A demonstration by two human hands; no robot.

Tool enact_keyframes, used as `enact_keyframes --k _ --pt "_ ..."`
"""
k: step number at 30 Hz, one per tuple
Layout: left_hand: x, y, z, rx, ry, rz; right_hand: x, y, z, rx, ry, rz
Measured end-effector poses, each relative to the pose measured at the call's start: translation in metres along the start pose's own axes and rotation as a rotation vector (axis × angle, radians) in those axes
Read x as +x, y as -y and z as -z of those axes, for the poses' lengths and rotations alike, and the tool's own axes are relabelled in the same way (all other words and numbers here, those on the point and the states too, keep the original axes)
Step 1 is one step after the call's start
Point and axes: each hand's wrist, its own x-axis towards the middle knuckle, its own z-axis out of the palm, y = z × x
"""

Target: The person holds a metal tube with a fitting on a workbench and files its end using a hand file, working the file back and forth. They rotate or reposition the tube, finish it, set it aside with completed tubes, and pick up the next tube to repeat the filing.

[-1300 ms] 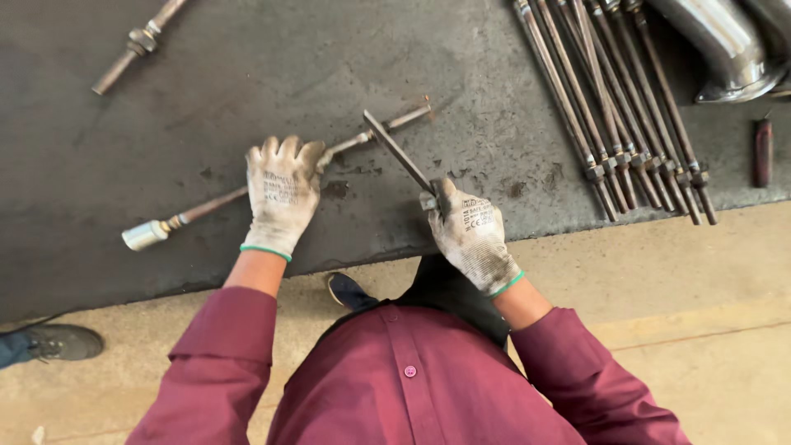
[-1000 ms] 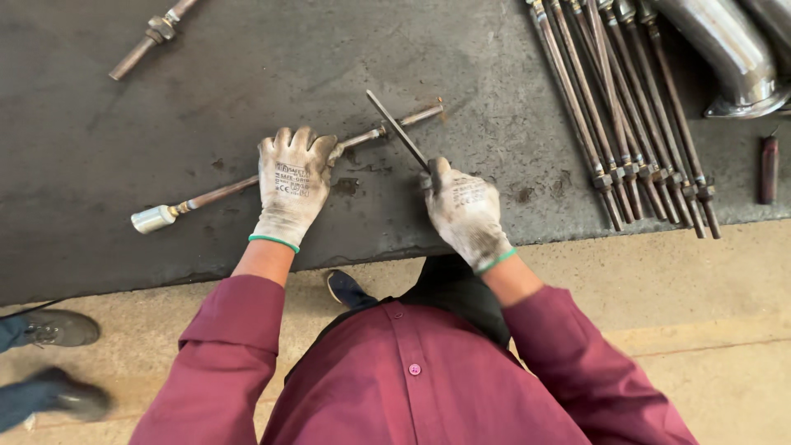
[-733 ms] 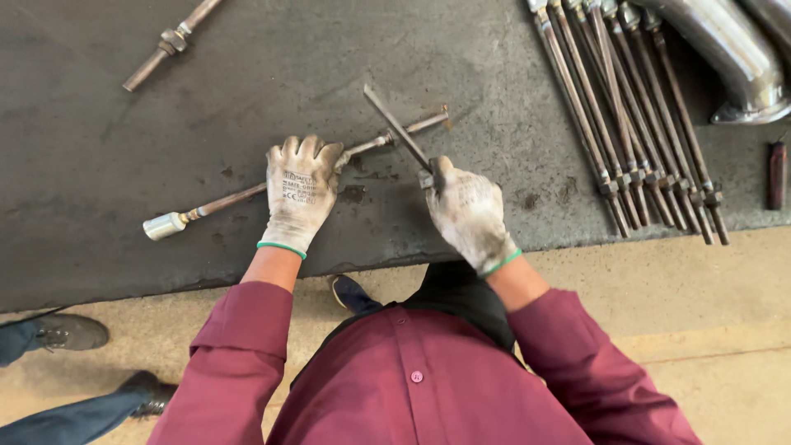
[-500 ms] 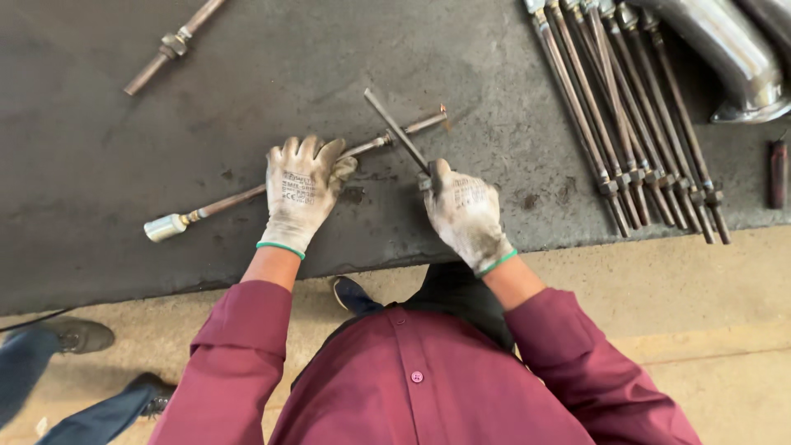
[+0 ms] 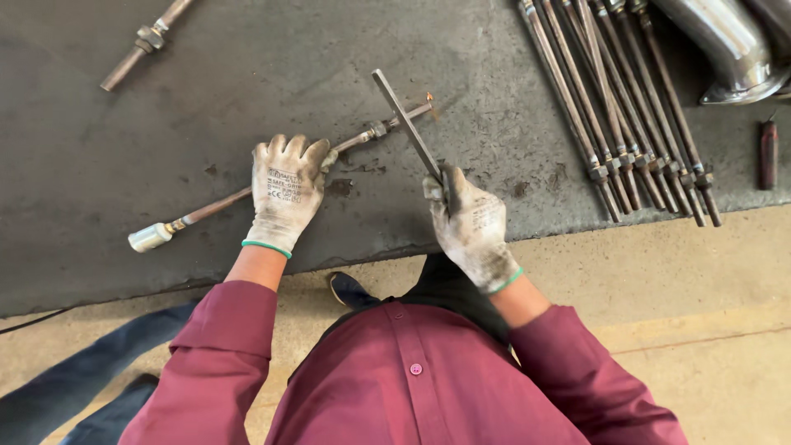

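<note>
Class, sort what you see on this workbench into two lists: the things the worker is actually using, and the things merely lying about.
In use:
- left hand, pressing down the thin rod with end fittings
- right hand, gripping the flat metal file laid across the rod's far end

Lying about:
- bundle of similar rods
- short rod with nut
- steel pipe elbow
- small reddish-brown cylinder

Left hand [image 5: 286, 188]: knit work glove, off-white, grimy; dark printed marking on back; green band at cuff edge. Right hand [image 5: 471, 227]: same glove type, dirtier, grey smudges over knuckles and back, green cuff band too. Behind both cuffs: long maroon sleeves, cuffs pulled back a little from gloves. Between sleeves: maroon button-front shirt, matching buttons down placket, seam lines visible. Below shirt front, toward desk edge: dark trousers, dark shoe tip.
</note>
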Motion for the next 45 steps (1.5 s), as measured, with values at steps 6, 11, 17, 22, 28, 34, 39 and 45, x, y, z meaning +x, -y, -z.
enact_keyframes --k 6,11,17,22,28,34,39,45 --pt "0.003 0.002 -0.001 -0.046 0.017 0.032 0.021 -0.005 -0.020 -0.308 0.176 -0.052" --pt "0.006 0.002 0.000 -0.035 0.001 0.029 0.025 -0.006 -0.021 -0.362 0.237 -0.072" --pt "0.010 0.004 0.002 -0.031 0.004 0.022 0.029 -0.012 -0.028 -0.387 0.197 0.080" --pt "0.011 0.004 0.004 -0.037 0.044 0.030 0.030 -0.008 -0.029 -0.326 0.232 -0.025" --pt "0.011 0.004 0.004 -0.044 0.049 0.029 0.029 -0.002 -0.027 -0.299 0.225 -0.059" --pt "0.012 0.005 0.007 -0.058 0.021 0.023 0.032 -0.004 -0.031 -0.300 0.126 0.081" --pt "0.015 0.005 0.011 -0.085 0.001 0.014 0.036 -0.003 -0.025 -0.417 0.209 0.086" --pt "0.017 0.006 0.010 -0.124 0.000 0.025 0.033 -0.009 -0.020 -0.342 0.230 0.068"
